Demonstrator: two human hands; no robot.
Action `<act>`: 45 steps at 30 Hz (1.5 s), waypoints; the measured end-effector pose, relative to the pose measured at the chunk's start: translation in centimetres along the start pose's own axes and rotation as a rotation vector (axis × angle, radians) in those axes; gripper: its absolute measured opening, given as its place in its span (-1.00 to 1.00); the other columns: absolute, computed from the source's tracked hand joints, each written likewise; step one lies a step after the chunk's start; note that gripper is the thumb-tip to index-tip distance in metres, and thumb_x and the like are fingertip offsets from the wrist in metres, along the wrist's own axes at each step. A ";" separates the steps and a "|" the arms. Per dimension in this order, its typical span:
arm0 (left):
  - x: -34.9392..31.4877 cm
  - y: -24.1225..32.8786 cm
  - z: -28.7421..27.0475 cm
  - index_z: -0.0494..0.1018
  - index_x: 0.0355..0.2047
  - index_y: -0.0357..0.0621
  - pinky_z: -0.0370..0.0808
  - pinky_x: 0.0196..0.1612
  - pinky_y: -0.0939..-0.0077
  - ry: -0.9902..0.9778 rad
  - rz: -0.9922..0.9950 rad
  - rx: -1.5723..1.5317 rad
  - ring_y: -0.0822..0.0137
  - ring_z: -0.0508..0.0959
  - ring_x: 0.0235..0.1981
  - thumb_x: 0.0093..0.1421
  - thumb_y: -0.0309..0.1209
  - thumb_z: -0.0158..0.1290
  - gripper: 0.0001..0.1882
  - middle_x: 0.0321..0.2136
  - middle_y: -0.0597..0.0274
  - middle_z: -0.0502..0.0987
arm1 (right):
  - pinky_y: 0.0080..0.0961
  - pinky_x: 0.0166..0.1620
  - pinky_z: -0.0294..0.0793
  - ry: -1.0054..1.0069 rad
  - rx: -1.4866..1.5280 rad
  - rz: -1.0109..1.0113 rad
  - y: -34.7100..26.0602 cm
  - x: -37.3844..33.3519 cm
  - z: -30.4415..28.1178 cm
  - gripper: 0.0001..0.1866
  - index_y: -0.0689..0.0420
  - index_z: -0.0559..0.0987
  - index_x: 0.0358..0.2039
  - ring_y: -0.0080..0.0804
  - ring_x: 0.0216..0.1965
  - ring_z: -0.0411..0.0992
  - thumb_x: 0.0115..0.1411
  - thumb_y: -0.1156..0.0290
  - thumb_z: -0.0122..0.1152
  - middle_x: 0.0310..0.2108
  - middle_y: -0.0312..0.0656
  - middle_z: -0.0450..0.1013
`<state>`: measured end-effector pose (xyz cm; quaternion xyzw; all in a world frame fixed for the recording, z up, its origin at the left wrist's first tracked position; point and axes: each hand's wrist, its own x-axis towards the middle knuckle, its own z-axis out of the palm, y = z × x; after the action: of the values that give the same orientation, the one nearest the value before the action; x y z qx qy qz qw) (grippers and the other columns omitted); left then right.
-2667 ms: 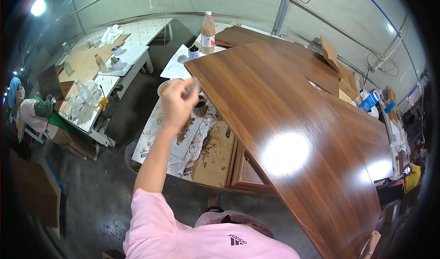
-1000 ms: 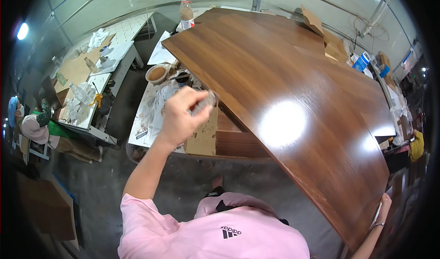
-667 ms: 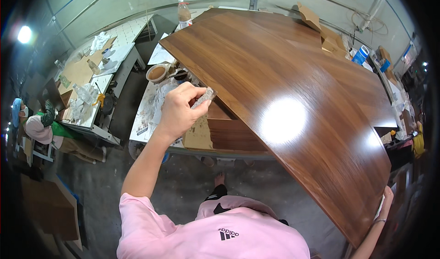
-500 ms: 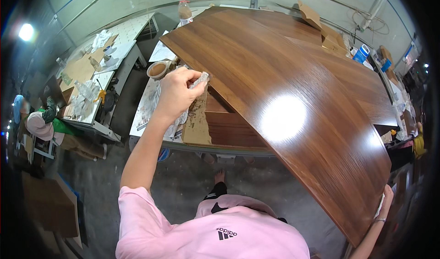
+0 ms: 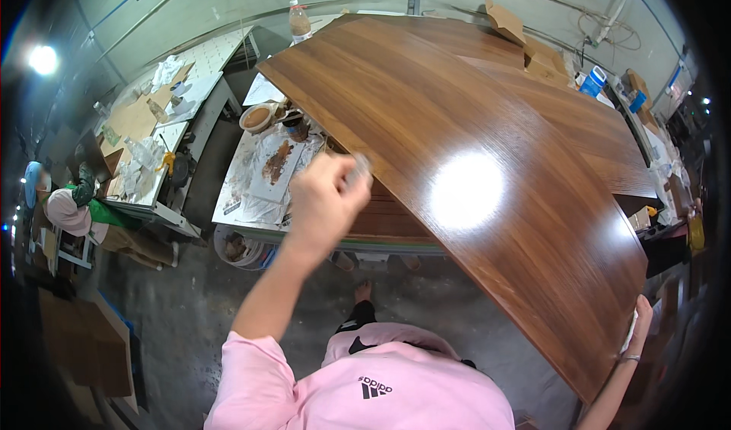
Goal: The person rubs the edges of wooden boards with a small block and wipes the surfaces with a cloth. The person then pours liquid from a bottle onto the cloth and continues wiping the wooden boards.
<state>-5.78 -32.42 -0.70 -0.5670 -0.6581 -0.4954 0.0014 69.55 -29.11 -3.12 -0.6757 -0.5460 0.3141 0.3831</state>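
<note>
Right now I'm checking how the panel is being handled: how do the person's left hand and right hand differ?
The left hand is raised at the near-left edge of the wooden panel, while the right hand sits low at its far-right corner. The left hand pinches a small pale object, which is blurred; the right hand presses a white cloth against the edge. Both touch the same glossy brown panel.

Single head-worn fisheye, looking steeply down past pink shirt (image 5: 365,384) onto tilted wooden panel (image 5: 472,171) close ahead; floor (image 5: 183,308) far below
</note>
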 end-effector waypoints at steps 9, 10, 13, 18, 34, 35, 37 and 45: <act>-3.4 2.7 1.5 0.56 -0.24 -0.26 0.48 -0.50 0.42 0.044 0.108 -0.066 0.28 0.53 -0.55 0.02 -0.48 0.30 -0.72 -0.45 0.13 0.51 | -0.54 0.15 0.30 0.005 0.004 -0.007 -0.2 0.1 0.3 -0.57 0.40 0.54 0.01 -0.52 -0.02 0.41 0.40 0.23 0.09 -0.05 -0.26 0.52; -3.0 2.3 1.6 0.55 -0.26 -0.27 0.48 -0.51 0.42 0.073 0.065 -0.029 0.27 0.52 -0.55 0.02 -0.49 0.30 -0.74 -0.44 0.13 0.51 | -0.54 0.15 0.30 0.038 -0.008 -0.035 0.1 0.1 0.5 -0.56 0.40 0.54 0.02 -0.51 -0.01 0.41 0.40 0.23 0.08 -0.04 -0.26 0.52; -6.9 6.2 3.8 0.54 -0.26 -0.22 0.49 -0.46 0.33 -0.035 0.245 -0.127 0.16 0.51 -0.53 0.00 -0.45 0.30 -0.72 -0.46 0.10 0.47 | -0.53 0.12 0.34 0.071 0.092 -0.014 1.3 0.1 0.2 -0.58 0.36 0.56 0.01 -0.51 -0.03 0.43 0.41 0.22 0.06 -0.04 -0.26 0.53; -10.6 10.4 4.3 0.59 -0.21 -0.24 0.53 -0.45 0.36 -0.110 0.426 -0.244 0.19 0.53 -0.53 -0.09 -0.48 0.33 -0.63 -0.45 0.10 0.53 | -0.53 0.03 0.41 0.031 0.344 0.048 -1.9 -1.6 3.2 -0.60 0.27 0.60 -0.05 -0.58 -0.10 0.44 0.45 0.18 -0.02 -0.13 -0.31 0.55; -8.8 8.5 5.0 0.52 -0.21 -0.27 0.50 -0.43 0.30 -0.079 0.395 -0.097 0.11 0.53 -0.49 -0.06 -0.51 0.31 -0.64 -0.44 0.09 0.47 | -0.44 0.04 0.45 0.099 -0.103 -0.124 7.9 -4.3 0.9 -0.55 0.34 0.53 0.07 -0.32 -0.04 0.50 0.48 0.20 -0.08 0.01 -0.14 0.52; -7.7 7.6 4.3 0.53 -0.22 -0.26 0.49 -0.43 0.29 -0.066 0.334 -0.069 0.12 0.52 -0.49 -0.05 -0.52 0.30 -0.66 -0.45 0.10 0.47 | -0.42 -0.05 0.50 0.115 -0.447 -0.216 9.6 -4.9 0.6 -0.58 0.32 0.57 0.00 -0.32 -0.12 0.52 0.46 0.20 -0.05 -0.08 -0.14 0.56; -5.7 6.3 2.6 0.56 -0.22 -0.26 0.47 -0.46 0.42 -0.044 0.302 0.036 0.28 0.51 -0.54 -0.02 -0.60 0.26 -0.70 -0.46 0.16 0.48 | -0.43 -0.09 0.49 0.152 -0.454 -0.171 11.4 -7.0 1.0 -0.60 0.31 0.57 -0.04 -0.34 -0.16 0.51 0.44 0.21 -0.03 -0.14 -0.16 0.55; 1.0 1.1 -1.6 0.58 -0.17 -0.16 0.51 -0.27 0.24 -0.200 0.429 0.299 0.10 0.55 -0.33 0.09 -0.39 0.24 -0.72 -0.39 0.15 0.50 | -0.49 -0.26 0.44 0.526 0.698 0.308 13.7 -17.3 8.2 -0.70 0.26 0.59 -0.22 -0.44 -0.34 0.47 0.33 0.26 0.07 -0.35 -0.21 0.51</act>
<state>-6.20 -32.90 1.42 -0.7331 -0.5855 -0.3228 0.1250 65.88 -46.13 -19.03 -0.6362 -0.1851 0.3501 0.6621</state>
